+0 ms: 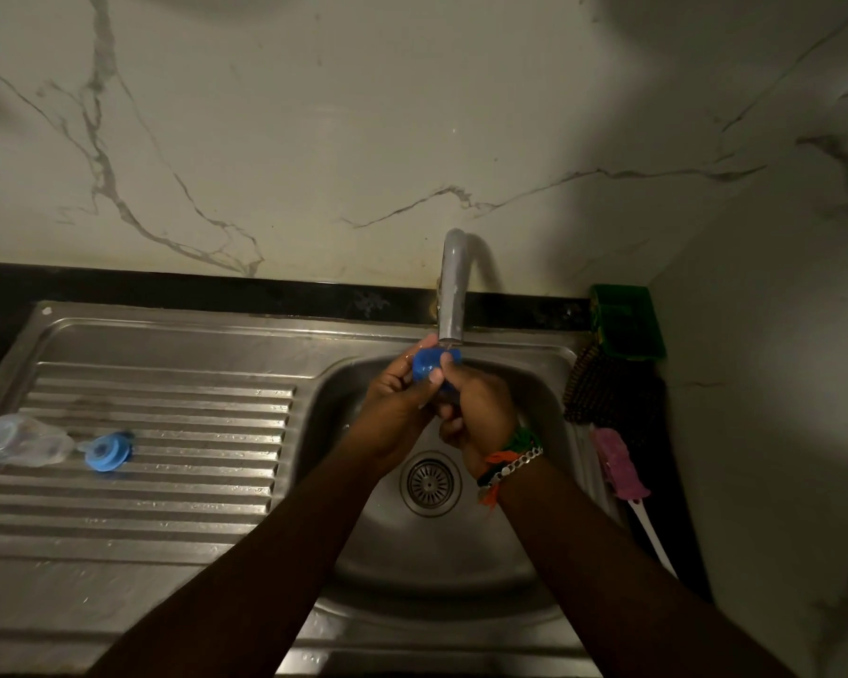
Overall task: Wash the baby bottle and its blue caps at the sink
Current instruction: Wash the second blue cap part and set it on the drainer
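Observation:
Both my hands hold a dark blue cap (429, 363) right under the spout of the steel tap (452, 291), above the sink bowl (534, 384). My left hand (395, 398) grips the cap from the left, and my right hand (476, 408) pinches it from the right with the thumb on top. The clear baby bottle (18, 440) lies on its side at the far left of the ribbed draining board (167, 506). A light blue ring cap (109, 451) lies just right of the bottle.
The round drain (430, 483) sits in the bowl below my wrists. On the dark counter to the right lie a pink bottle brush with a white handle (620, 469), a dark scrubber (593, 389) and a green soap tray (627, 327). A marble wall stands behind.

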### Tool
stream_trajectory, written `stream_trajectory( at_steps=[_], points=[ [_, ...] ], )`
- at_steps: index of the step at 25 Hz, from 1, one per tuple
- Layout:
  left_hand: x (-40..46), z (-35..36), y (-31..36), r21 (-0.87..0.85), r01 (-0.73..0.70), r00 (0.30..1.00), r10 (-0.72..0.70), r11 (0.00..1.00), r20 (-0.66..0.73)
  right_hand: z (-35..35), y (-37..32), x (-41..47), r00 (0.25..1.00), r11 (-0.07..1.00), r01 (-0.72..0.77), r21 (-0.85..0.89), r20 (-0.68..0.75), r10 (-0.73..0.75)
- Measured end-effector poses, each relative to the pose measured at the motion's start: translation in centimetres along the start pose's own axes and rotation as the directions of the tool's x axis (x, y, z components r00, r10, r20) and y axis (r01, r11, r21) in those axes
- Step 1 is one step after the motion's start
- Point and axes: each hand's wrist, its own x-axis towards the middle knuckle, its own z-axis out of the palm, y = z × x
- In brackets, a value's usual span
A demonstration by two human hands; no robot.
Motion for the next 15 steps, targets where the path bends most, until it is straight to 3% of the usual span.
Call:
stream_trajectory(
  at_steps=[3,5,6,7,8,9,10,15],
  points=[
    [-0.1,0.2,0.5,-0.006,0.015,0.997,-0.014,1.000,0.080,0.0,-0.1,-0.1,0.996,0.997,0.078,0.019,-0.035,-0.078],
    [0.0,0.5,0.5,-0.136,0.042,0.999,-0.045,0.990,-0.023,0.0,0.2,-0.8,0.962,0.954,0.274,-0.124,0.030,-0.272],
    [0.1,0.8,0.5,-0.247,0.091,0.989,-0.116,0.965,-0.090,-0.5,0.5,-1.1,0.890,0.833,0.455,-0.315,0.126,-0.439],
    [0.2,1.0,0.5,-0.342,0.144,0.969,-0.202,0.929,-0.140,-1.2,0.8,-1.2,0.756,0.557,0.638,-0.532,0.291,-0.587],
    [0.2,1.2,0.5,-0.413,0.187,0.946,-0.277,0.891,-0.169,-1.9,0.9,-1.2,0.623,0.215,0.721,-0.659,0.481,-0.617],
    [0.4,1.4,0.4,-0.453,0.212,0.922,-0.331,0.866,-0.201,-2.4,0.6,-1.1,0.566,-0.033,0.707,-0.706,0.593,-0.573],
    [0.5,1.5,0.3,-0.475,0.211,0.907,-0.352,0.854,-0.230,-2.7,0.1,-1.0,0.573,-0.134,0.666,-0.734,0.618,-0.538],
    [0.8,2.2,0.6,-0.479,0.241,0.900,-0.379,0.844,-0.215,-3.1,-0.4,-1.4,0.574,-0.004,0.682,-0.731,0.539,-0.616]
  ],
)
